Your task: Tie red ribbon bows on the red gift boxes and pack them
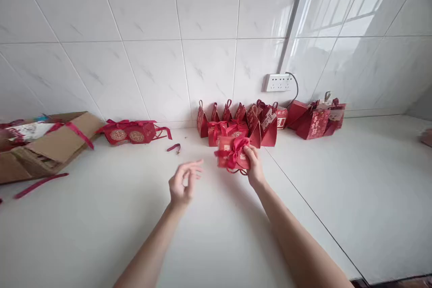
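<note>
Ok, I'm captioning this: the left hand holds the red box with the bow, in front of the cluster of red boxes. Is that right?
Wrong hand: the head view shows the right hand holding the red box with the bow, in front of the cluster of red boxes.

Red box (224, 160) with ribbon bow

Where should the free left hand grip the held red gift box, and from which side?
Probably its left edge, coming from the left: the right hand holds the opposite edge of the red gift box, the bow fills the front's middle, and cord loops hang below.
</note>
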`<action>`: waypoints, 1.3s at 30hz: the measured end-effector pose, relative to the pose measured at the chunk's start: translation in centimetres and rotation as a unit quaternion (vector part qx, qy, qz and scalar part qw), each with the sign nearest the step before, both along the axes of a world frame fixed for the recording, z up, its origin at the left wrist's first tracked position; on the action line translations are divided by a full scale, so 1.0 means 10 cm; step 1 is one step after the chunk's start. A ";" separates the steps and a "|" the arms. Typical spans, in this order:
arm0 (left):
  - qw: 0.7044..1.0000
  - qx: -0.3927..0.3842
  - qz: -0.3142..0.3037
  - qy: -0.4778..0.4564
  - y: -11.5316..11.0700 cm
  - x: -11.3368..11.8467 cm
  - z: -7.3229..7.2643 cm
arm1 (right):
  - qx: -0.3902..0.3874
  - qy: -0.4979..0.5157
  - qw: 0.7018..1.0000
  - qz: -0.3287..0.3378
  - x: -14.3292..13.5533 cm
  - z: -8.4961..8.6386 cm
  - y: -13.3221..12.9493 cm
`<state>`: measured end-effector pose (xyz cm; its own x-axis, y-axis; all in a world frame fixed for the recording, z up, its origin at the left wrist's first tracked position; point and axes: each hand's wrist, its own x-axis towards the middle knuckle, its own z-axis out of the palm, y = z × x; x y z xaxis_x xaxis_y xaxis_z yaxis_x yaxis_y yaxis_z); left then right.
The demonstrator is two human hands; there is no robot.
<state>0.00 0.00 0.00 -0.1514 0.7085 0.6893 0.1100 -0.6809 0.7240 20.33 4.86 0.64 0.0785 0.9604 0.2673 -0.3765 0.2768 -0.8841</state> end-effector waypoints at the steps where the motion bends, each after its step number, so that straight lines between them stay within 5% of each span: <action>1: 0.998 -0.023 0.051 -0.042 0.05 -0.03 0.02 | -0.007 -0.014 0.999 0.031 0.01 0.01 -0.03; 3: 0.987 -0.072 0.102 -0.097 0.14 -0.08 0.03 | -0.022 -0.043 0.994 0.096 0.03 0.05 -0.09; 5: 0.981 -0.134 0.082 -0.111 0.19 -0.08 0.03 | -0.040 -0.074 0.982 0.167 0.03 0.09 -0.15; 9: 0.954 -0.237 -0.172 -0.069 0.15 0.02 0.01 | -0.064 -0.106 0.956 0.266 -0.05 0.14 -0.25; 11: 0.923 -0.258 -0.280 -0.049 0.10 0.07 0.03 | -0.083 -0.081 0.967 0.227 -0.12 0.13 -0.25; 13: 0.911 -0.278 -0.302 -0.025 0.06 0.10 0.05 | -0.111 -0.052 0.987 0.106 -0.19 0.10 -0.23; 16: 0.907 -0.299 -0.297 0.007 0.03 0.10 0.08 | -0.125 -0.048 0.989 -0.056 -0.25 0.05 -0.20; 19: 0.936 -0.247 -0.250 0.013 0.05 0.09 0.06 | -0.104 -0.060 0.988 -0.096 -0.28 0.04 -0.21; 24: 0.985 -0.167 -0.050 0.010 0.13 0.03 0.00 | -0.039 -0.092 0.994 -0.048 -0.34 0.06 -0.28; 29: 0.987 -0.151 -0.051 0.035 0.16 -0.04 0.02 | -0.007 -0.130 0.991 -0.006 -0.40 0.03 -0.34; 34: 0.983 -0.159 0.060 0.077 0.17 -0.04 0.05 | 0.013 -0.147 0.989 0.001 -0.42 0.01 -0.34; 39: 0.985 -0.154 0.016 0.070 0.15 -0.02 0.04 | 0.008 -0.151 0.988 -0.007 -0.41 0.01 -0.36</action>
